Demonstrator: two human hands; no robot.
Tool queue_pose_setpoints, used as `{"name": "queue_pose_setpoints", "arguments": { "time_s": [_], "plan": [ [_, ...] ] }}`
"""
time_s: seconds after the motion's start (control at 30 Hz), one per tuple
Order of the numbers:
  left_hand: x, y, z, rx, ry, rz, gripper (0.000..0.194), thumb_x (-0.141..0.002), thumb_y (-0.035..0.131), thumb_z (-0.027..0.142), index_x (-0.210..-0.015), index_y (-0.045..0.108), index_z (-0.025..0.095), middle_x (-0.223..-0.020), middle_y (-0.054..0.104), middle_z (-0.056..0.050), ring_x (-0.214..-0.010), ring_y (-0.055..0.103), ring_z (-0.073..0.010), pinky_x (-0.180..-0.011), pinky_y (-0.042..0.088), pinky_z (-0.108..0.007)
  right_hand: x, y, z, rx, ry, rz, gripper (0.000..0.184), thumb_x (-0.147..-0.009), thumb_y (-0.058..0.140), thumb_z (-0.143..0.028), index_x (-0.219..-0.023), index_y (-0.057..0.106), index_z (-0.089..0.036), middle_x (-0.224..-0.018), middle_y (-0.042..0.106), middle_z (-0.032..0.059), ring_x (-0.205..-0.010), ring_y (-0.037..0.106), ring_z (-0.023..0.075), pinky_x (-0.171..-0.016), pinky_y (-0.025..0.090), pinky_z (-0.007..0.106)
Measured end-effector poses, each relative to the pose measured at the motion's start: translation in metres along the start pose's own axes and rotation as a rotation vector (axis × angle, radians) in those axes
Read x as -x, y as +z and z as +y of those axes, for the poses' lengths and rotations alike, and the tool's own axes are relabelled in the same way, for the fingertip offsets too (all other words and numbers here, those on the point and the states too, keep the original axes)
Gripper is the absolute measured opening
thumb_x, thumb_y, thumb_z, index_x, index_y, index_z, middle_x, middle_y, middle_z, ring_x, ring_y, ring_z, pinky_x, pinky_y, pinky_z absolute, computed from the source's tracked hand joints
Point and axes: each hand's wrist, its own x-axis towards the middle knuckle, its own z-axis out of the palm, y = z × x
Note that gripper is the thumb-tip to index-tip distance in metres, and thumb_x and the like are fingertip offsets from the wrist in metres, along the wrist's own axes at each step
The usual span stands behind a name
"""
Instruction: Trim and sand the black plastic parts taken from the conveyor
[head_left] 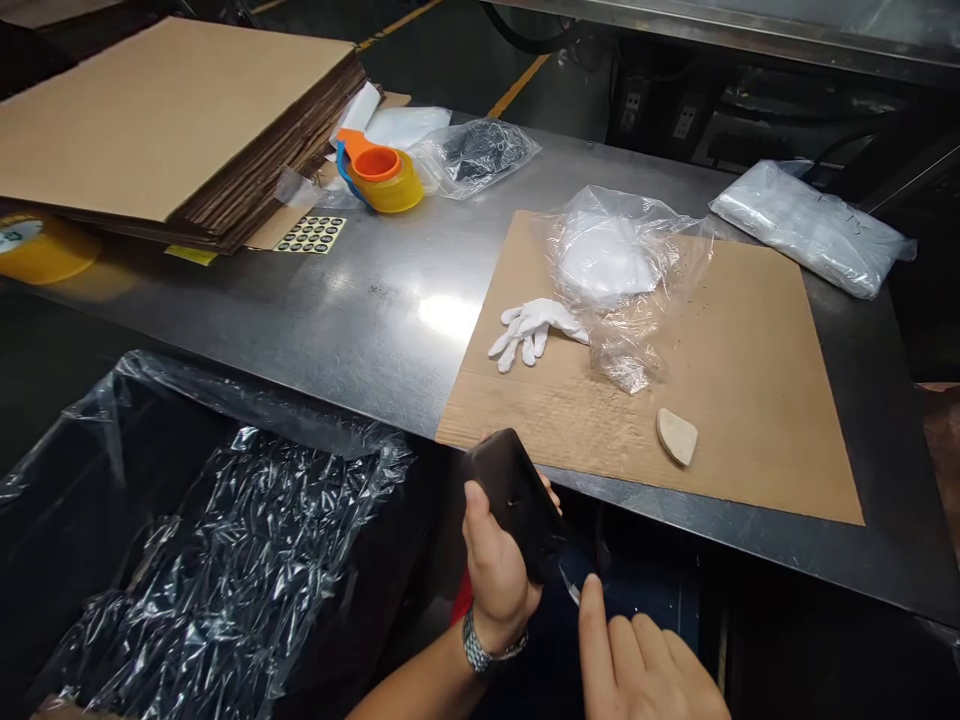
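My left hand is wrapped round a dark, box-shaped plastic part, tilted up in front of the table's edge. A small hole shows in its face. My right hand is closed, its index finger stretched along a small knife. Only the thin, shiny blade shows beside that fingertip, close to the part's lower end; the handle is hidden under the hand. On the cardboard sheet beyond my hands lie a white glove and a pale beige block with one rounded side.
Clear plastic wrap with something white lies on the cardboard. A packet of plastic bags sits at the right. Flat cardboard is stacked at left, near a tape dispenser and stickers. A lined bin stands lower left.
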Motion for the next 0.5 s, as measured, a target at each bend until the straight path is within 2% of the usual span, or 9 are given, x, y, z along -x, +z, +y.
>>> {"name": "queue_pose_setpoints", "arguments": {
  "time_s": [0.1, 0.17, 0.3, 0.5],
  "plan": [
    [-0.003, 0.000, 0.003, 0.053, -0.132, -0.006, 0.053, -0.080, 0.037, 0.061, -0.077, 0.062, 0.014, -0.064, 0.061, -0.005, -0.055, 0.056, -0.0148, -0.050, 0.046, -0.025, 0.001, 0.005, 0.012, -0.054, 0.028, 0.038, 0.020, -0.084, 0.045, -0.006, -0.088, 0.063, -0.010, -0.047, 0.041, -0.0044, -0.041, 0.040, 0.0069, -0.045, 0.027, 0.024],
    [-0.004, 0.001, 0.006, 0.094, -0.240, -0.013, 0.054, -0.079, 0.038, 0.060, -0.074, 0.062, 0.012, -0.063, 0.061, -0.005, -0.054, 0.056, -0.0139, -0.050, 0.045, -0.023, 0.003, 0.009, 0.019, -0.150, 0.075, 0.002, 0.021, -0.087, 0.041, -0.010, -0.091, 0.062, -0.010, -0.052, 0.044, -0.0032, -0.044, 0.042, 0.0069, -0.044, 0.028, 0.023],
    [-0.006, 0.003, 0.012, 0.161, -0.414, -0.105, 0.054, -0.081, 0.039, 0.057, -0.070, 0.063, 0.010, -0.062, 0.060, -0.005, -0.051, 0.053, -0.0120, -0.049, 0.045, -0.022, 0.008, 0.014, 0.027, -0.293, 0.105, -0.046, 0.025, -0.090, 0.037, -0.013, -0.100, 0.059, -0.010, -0.058, 0.048, -0.0016, -0.047, 0.045, 0.0066, -0.043, 0.030, 0.020],
    [-0.005, 0.003, 0.015, 0.138, -0.457, -0.130, 0.057, -0.082, 0.036, 0.058, -0.068, 0.063, 0.009, -0.061, 0.059, -0.005, -0.050, 0.052, -0.0117, -0.049, 0.044, -0.022, 0.009, 0.007, 0.029, -0.251, 0.115, -0.058, 0.027, -0.092, 0.039, -0.026, -0.102, 0.062, -0.016, -0.058, 0.046, -0.0015, -0.048, 0.043, 0.0076, -0.046, 0.030, 0.020]
  ]
}}
